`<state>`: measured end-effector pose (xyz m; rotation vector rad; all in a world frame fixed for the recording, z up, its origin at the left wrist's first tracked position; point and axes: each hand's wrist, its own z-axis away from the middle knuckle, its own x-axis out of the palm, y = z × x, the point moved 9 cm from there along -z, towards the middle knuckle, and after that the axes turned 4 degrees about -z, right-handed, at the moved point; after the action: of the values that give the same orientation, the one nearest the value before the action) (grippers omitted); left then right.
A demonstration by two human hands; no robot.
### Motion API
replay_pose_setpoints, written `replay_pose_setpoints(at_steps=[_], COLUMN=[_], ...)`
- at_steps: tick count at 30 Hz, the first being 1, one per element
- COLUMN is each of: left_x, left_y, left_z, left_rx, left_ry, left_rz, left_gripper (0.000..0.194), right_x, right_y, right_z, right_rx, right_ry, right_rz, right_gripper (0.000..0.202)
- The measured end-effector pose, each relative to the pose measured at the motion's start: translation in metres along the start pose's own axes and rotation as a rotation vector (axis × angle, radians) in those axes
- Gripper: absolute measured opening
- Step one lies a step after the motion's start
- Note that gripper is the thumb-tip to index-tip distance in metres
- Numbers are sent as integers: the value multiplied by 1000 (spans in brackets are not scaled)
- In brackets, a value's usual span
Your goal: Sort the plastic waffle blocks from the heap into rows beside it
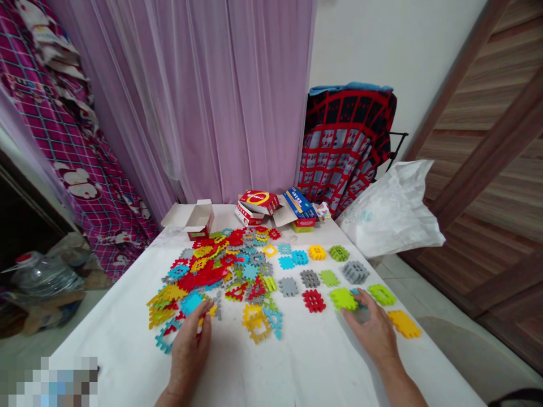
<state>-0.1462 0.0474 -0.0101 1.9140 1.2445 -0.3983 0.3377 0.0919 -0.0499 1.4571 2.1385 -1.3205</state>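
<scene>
My left hand (189, 341) is at the near edge of a heap of notched plastic tiles, beside a blue tile (192, 303). Its thumb and fingers are curled towards each other; a little red and yellow shows between them, and I cannot make out the piece. My right hand (375, 330) has thumb and forefinger at the right edge of a lime-green square tile (344, 299). A bit of blue shows by those fingers, mostly hidden. Close by lie a red tile stack (314, 301), a green tile with an opening (382, 294) and a yellow tile (405, 324).
Loose red tiles (203, 277) and other colours cover the table's left half. Grey stacks (355, 272), yellow tiles (317, 252) and green tiles (339, 252) stand in rows at right. Small boxes (259, 202) line the back; a white plastic bag (390, 212) is beyond the right edge.
</scene>
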Motion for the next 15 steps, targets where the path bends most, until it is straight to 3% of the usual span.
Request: replay_pose_setpoints(at_steps=[15], left_x=[-1], left_y=[0], left_z=[-2], left_rx=[-14], left_ry=[-14], left_rz=[-10], left_gripper=[30], right_x=[-5], right_y=[-9], right_z=[-1], right_rx=[-37], right_ry=[1], right_rz=[-7], right_gripper=[59])
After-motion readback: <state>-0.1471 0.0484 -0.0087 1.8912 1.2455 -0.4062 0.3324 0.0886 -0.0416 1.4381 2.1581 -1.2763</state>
